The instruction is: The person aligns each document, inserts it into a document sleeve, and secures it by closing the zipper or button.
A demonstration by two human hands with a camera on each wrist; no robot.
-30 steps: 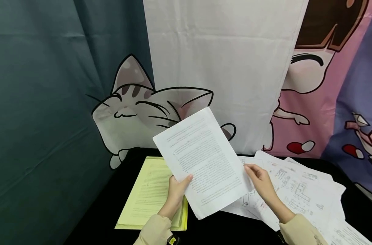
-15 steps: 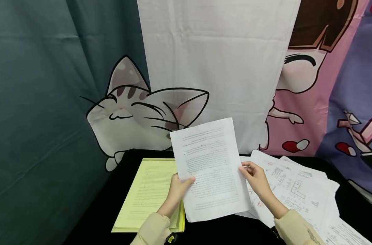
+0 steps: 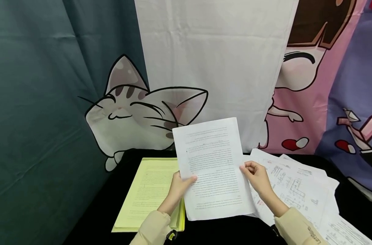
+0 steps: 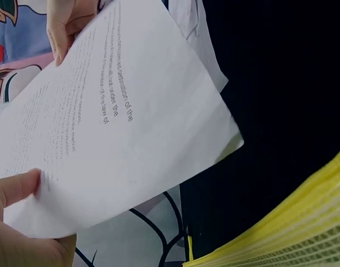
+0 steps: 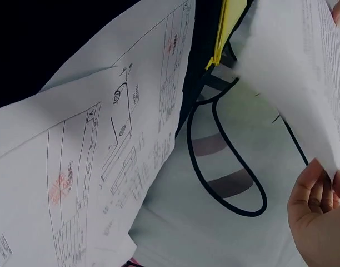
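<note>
Both hands hold up a printed white sheet point(image 3: 213, 190), slightly tilted, above the dark table. On its left edge the left hand point(image 3: 180, 187) grips it, thumb on the printed face; the fingers behind are hidden. The right hand point(image 3: 258, 177) pinches the right edge between thumb and curled fingers. In the left wrist view the paper point(image 4: 153, 150) spans between both hands, a lower corner slightly bent. The right wrist view shows the right hand point(image 5: 320, 214) at the edge of the paper point(image 5: 303, 72).
A yellow mesh-edged folder point(image 3: 143, 194) with printed pages lies at left on the black tabletop point(image 3: 97, 211). Loose sheets with drawings point(image 3: 302, 190) overlap at right, partly behind the held paper. Curtains with a cartoon cat point(image 3: 121, 126) hang behind.
The held sheet has turned from a strong slant to nearly upright and moved a little rightward and down. Both hands keep their hold. The head view has shifted slightly.
</note>
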